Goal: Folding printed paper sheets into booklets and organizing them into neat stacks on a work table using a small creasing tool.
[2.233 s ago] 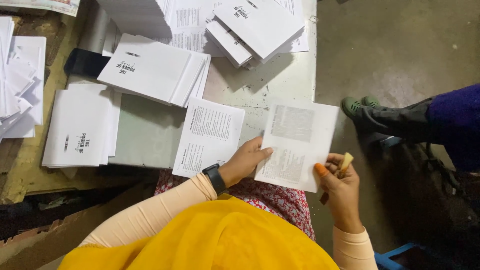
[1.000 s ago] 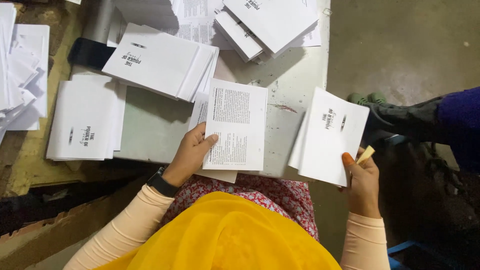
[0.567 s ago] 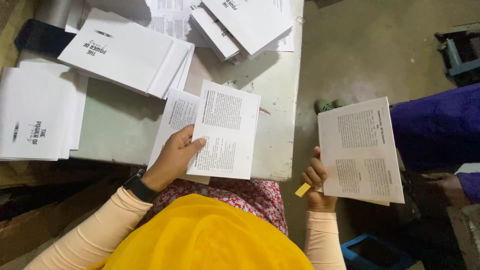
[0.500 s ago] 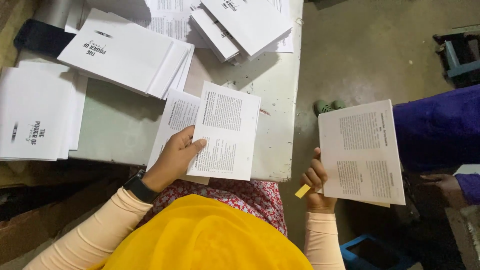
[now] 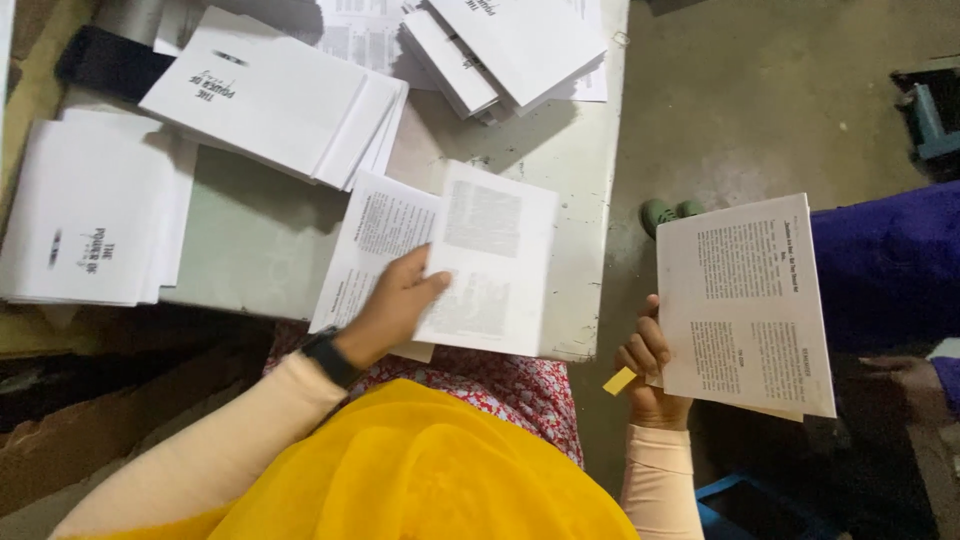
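Two hands in view, both on printed paper. Left hand (image 5: pixel 392 305) lies flat on an open printed section (image 5: pixel 455 262) at the near edge of the desk (image 5: pixel 585 150): fingers spread and pressing down across the fold, thumb tip on the right-hand leaf, not closed around anything. Black wrist band (image 5: pixel 330 357) on that arm, pale peach sleeve (image 5: pixel 200 455) behind it. The section's left leaf sits flat on the desk, right leaf is blurred and overhangs the desk's front edge slightly. Right hand (image 5: pixel 650 365) is off the desk, out over the concrete floor (image 5: pixel 760 90), its grip closed on the lower left edge of a folded printed signature (image 5: pixel 745 300), held text side up and tilted a little. Small yellow tab-like piece (image 5: pixel 619 380) is pinched in the same hand, just below the fingers; can't tell what it is. Further stacks on the desk: white folded sheets with a title print at far left (image 5: pixel 95 225), a thicker pile (image 5: pixel 275 95) angled above the open section, another fanned pile (image 5: pixel 520 45) at the top edge. Yellow garment (image 5: pixel 430 470) and red floral fabric (image 5: pixel 510 385) fill the bottom of the view. Second person at right: purple clothing (image 5: pixel 890 260), green shoe (image 5: pixel 665 212) near the desk's corner.
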